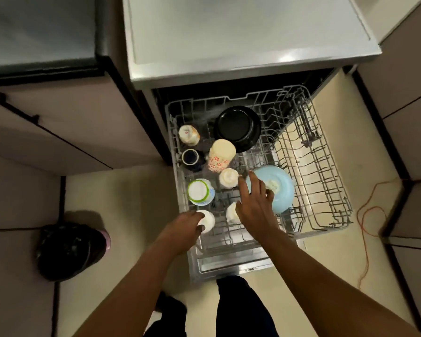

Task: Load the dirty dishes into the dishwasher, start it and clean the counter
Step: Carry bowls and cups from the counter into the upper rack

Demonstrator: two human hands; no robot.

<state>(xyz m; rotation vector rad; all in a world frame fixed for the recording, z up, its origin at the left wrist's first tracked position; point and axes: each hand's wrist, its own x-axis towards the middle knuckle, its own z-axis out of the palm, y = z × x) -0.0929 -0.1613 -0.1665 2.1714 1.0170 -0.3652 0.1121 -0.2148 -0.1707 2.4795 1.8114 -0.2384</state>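
The left hand point(184, 224) curls round a white cup point(207, 221) at the rack's point(326, 190) near left corner. The right hand point(254, 203) hovers with fingers spread, holding nothing, its fingertips over the blue bowl point(281, 188) mid-rack.

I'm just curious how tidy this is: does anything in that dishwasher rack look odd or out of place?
Mostly fine. The flowered cup leans tilted rather than standing straight, and the whole right half of the rack is bare while cups crowd the left. Nothing looks spilled or broken.
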